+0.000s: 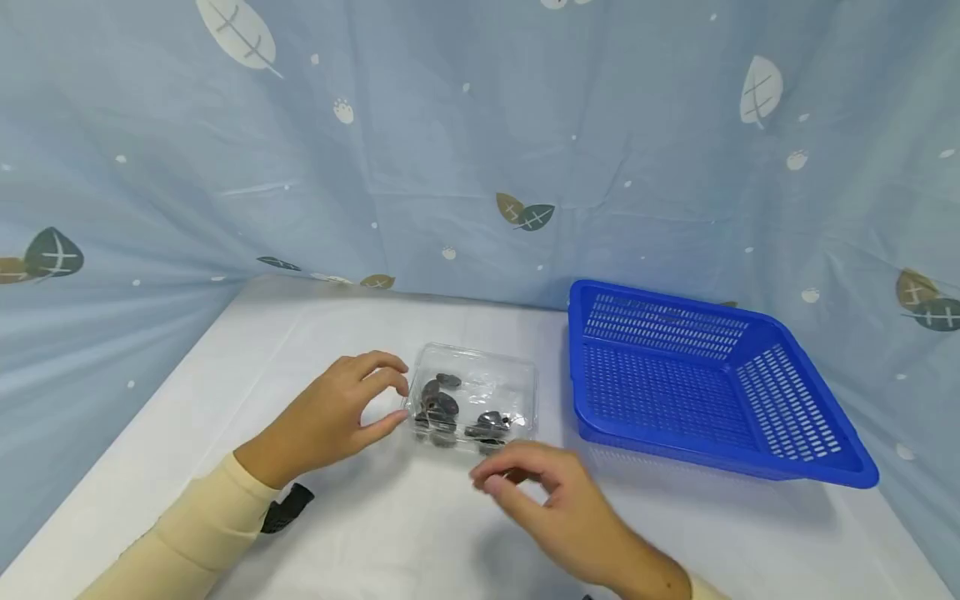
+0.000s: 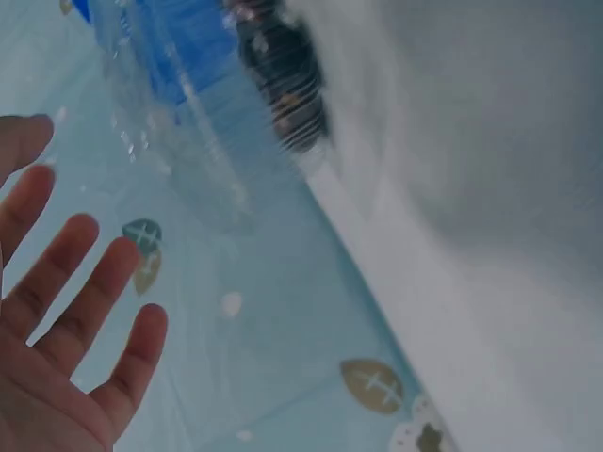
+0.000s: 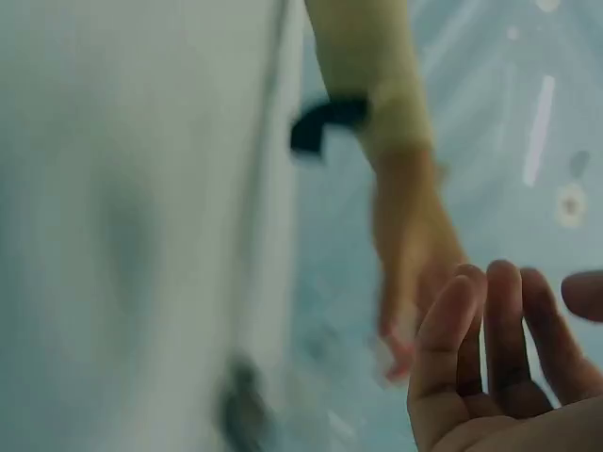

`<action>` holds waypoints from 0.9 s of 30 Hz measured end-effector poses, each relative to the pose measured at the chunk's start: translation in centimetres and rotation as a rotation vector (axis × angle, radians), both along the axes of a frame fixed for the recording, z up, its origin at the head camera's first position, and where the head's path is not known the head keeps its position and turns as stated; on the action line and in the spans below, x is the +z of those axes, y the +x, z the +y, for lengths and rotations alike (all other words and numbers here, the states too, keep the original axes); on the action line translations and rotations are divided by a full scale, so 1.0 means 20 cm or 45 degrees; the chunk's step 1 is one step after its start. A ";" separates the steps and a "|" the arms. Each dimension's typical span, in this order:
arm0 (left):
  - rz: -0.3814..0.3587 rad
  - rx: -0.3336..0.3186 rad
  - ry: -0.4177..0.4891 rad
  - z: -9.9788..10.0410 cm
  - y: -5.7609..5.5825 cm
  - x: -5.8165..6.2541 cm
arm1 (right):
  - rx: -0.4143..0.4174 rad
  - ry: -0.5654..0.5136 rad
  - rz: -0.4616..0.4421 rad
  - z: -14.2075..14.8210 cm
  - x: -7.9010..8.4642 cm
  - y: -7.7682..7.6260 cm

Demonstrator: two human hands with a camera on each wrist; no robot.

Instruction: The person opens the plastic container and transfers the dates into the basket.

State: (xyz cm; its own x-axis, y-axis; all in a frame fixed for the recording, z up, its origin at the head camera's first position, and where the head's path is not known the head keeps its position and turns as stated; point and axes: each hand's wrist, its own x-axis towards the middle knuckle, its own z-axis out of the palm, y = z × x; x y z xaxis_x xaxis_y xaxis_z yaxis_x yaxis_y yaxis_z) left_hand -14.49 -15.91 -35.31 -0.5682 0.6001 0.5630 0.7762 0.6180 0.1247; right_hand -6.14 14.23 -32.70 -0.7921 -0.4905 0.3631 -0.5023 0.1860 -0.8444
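A clear plastic box stands on the white table with several dark, shiny oval pieces inside, in two clusters. My left hand is at the box's left side, thumb and fingers spread and curved, fingertips right by its wall. The left wrist view shows that hand with fingers apart and nothing in them; the box is blurred beyond. In front of the box's right corner hovers my right hand, fingers loosely bent. Its fingers hold nothing in the right wrist view.
A blue plastic basket with slotted walls stands to the right of the box. A blue curtain with leaf prints hangs behind the white table. A black piece shows beside my left cuff.
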 end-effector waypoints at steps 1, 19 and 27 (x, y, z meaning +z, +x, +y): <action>0.007 -0.028 0.004 0.01 0.01 -0.01 | 0.089 -0.058 -0.157 -0.06 -0.03 0.02; 0.078 -0.060 -0.011 0.05 0.03 -0.11 | -0.106 -0.521 -1.317 -0.32 -0.39 -0.15; 0.092 -0.093 -0.013 0.07 0.03 -0.13 | -0.166 -0.608 -1.288 -0.32 -0.42 -0.17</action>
State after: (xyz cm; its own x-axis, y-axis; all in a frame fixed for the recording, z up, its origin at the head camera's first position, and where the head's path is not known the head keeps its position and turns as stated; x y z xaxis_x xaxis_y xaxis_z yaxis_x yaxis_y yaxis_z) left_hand -13.81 -14.60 -37.92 -0.4809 0.6442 0.5948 0.8260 0.5604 0.0609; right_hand -9.44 7.86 -41.12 -0.8638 -0.3652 -0.3471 0.4537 -0.2642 -0.8511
